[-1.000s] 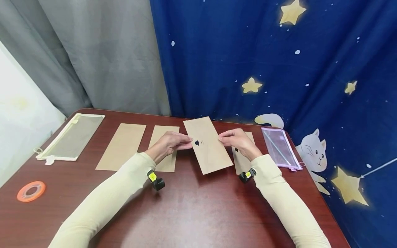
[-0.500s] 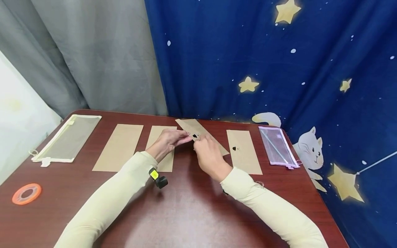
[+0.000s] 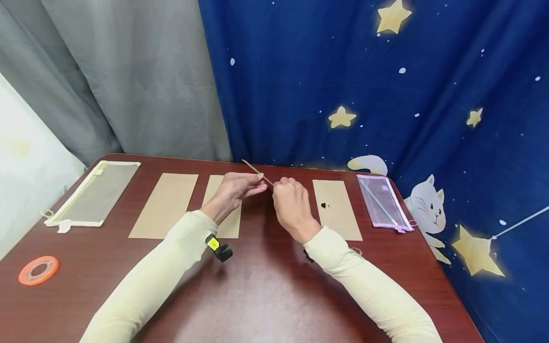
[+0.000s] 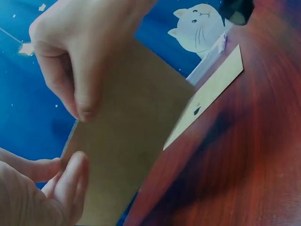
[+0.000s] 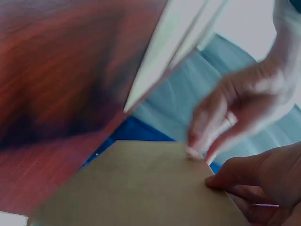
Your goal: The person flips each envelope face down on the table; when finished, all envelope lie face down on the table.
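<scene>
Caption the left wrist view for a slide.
Left hand and right hand hold a paper by one edge; a second paper lies on the table.

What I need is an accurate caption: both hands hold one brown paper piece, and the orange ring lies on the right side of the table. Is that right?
Not quite: the head view shows the orange ring on the left side of the table. The left hand and right hand do hold one brown paper piece.
</scene>
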`<action>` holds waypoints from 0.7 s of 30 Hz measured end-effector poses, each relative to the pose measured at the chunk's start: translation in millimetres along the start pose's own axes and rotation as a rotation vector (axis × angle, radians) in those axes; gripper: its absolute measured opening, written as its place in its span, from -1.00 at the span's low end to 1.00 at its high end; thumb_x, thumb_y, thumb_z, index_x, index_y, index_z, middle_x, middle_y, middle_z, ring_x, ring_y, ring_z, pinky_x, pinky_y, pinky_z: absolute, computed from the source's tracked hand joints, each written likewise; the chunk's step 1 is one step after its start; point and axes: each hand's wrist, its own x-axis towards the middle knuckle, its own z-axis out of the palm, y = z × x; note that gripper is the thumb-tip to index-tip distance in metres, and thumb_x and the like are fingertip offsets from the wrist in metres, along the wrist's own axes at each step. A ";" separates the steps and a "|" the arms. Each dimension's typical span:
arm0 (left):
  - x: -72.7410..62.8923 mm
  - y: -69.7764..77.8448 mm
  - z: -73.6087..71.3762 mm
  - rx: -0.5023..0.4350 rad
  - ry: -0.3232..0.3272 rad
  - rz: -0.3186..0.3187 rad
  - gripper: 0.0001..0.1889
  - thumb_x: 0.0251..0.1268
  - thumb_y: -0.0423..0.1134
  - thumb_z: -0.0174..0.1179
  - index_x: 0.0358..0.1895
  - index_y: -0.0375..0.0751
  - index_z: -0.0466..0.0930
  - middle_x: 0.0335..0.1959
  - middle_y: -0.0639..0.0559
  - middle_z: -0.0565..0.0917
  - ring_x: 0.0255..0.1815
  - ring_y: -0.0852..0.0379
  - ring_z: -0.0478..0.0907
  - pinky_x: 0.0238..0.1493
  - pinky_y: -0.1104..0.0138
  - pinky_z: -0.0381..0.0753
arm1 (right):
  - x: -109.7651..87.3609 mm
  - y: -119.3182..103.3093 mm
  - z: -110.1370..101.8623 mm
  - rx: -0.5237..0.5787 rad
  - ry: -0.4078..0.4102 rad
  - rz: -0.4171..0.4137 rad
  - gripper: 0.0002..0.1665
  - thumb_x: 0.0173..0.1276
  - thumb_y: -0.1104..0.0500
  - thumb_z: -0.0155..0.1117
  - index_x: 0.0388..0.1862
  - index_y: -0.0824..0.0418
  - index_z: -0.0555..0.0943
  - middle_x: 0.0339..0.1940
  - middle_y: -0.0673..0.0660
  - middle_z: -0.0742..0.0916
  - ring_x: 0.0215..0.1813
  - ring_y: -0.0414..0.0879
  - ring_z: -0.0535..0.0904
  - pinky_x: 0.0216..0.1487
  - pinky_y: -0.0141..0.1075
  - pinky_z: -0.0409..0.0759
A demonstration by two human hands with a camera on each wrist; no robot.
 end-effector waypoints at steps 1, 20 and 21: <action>-0.4 -1.9 1.4 0.016 -0.009 -0.001 -0.62 0.47 -0.43 0.15 0.25 -0.58 0.49 -0.21 -0.27 0.76 -0.38 0.15 0.76 -0.07 0.27 0.77 | 1.9 2.3 -1.9 0.031 0.005 0.028 -0.92 0.29 0.33 0.34 -0.39 0.29 0.74 -0.48 0.16 0.69 -0.36 0.07 0.65 -0.37 -0.11 0.70; 13.7 -44.5 18.5 -0.124 -0.165 -0.229 -0.54 0.61 -0.43 -0.17 0.47 -0.51 0.23 0.38 -0.47 0.41 0.36 -0.17 0.48 0.50 -0.02 0.36 | 16.9 17.5 -16.3 0.453 0.041 0.457 -0.88 0.30 0.28 0.35 -0.36 0.23 0.81 -0.41 0.15 0.83 -0.35 0.08 0.75 -0.33 -0.08 0.69; 13.4 -44.8 18.1 -0.113 -0.152 -0.225 -0.55 0.59 -0.46 -0.14 0.45 -0.50 0.26 0.29 -0.45 0.49 0.25 -0.13 0.56 0.48 -0.02 0.40 | 16.8 18.8 -16.6 0.456 0.042 0.463 -0.89 0.30 0.28 0.36 -0.35 0.24 0.81 -0.41 0.15 0.83 -0.35 0.08 0.74 -0.33 -0.09 0.68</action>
